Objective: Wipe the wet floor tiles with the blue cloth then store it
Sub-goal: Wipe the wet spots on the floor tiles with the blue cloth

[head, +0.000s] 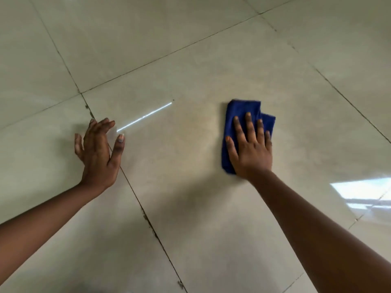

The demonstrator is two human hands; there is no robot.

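Note:
A folded blue cloth (241, 115) lies flat on a large beige floor tile (190, 166) right of centre. My right hand (250, 149) presses down on the cloth with fingers spread, covering its lower right part. My left hand (98, 151) hovers over the left tile joint, fingers apart, holding nothing. The tile surface is glossy; I cannot make out distinct water on it.
Dark grout lines (135, 195) cross the floor diagonally. A thin bright light streak (146, 116) reflects between my hands. A window reflection (364, 191) shines at the right edge. Only floor tiles fill the view.

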